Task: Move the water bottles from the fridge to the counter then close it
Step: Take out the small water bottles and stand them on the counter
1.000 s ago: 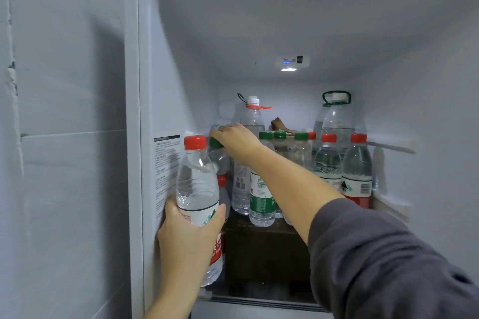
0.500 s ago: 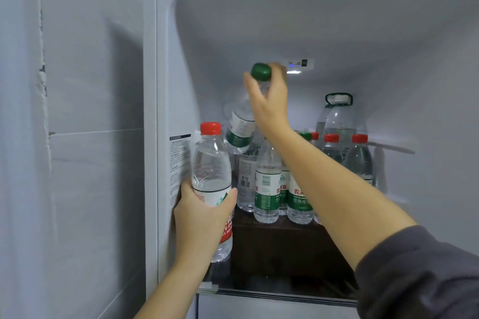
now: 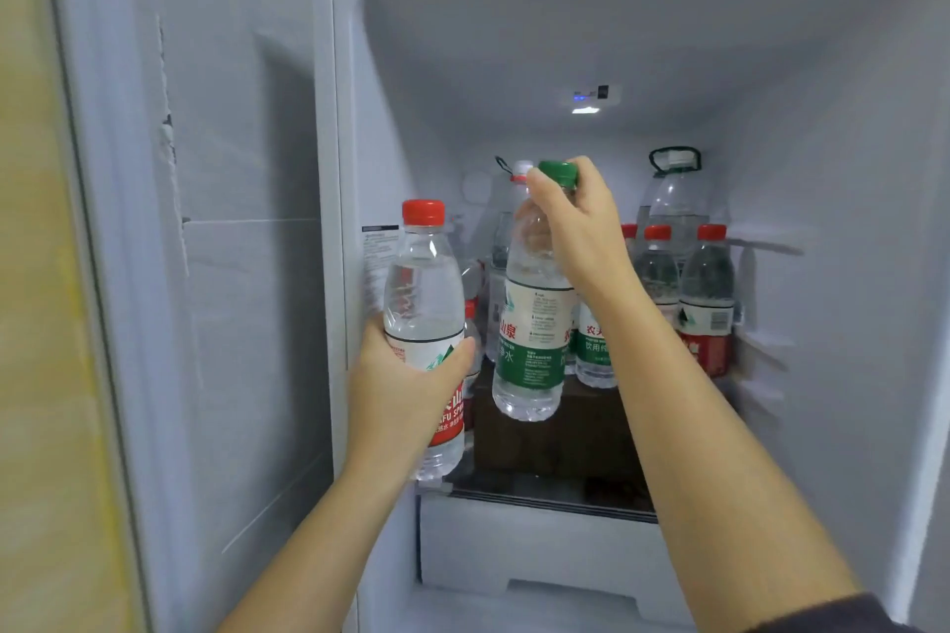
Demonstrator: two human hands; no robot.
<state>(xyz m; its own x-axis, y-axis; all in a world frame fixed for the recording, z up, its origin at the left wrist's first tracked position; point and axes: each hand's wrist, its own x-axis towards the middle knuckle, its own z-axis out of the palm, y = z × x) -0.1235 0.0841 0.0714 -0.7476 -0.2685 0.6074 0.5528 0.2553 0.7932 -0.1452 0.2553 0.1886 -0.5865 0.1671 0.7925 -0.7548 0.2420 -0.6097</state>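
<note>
The left hand (image 3: 406, 391) is gripping a clear red-capped bottle (image 3: 424, 303) round its label, upright, before the open fridge (image 3: 514, 41). Just beside it, the right hand (image 3: 581, 226) is pinching the neck of a green-capped bottle (image 3: 532, 339), which is hanging above the shelf (image 3: 555, 499). Behind, more red-capped bottles (image 3: 707, 293) and a large jug (image 3: 676, 201) are crowding the back.

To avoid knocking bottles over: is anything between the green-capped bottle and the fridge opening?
Nothing visible does. The green-capped bottle, gripped by the right hand, hangs in front of the standing bottles; the counter is unseen.
</note>
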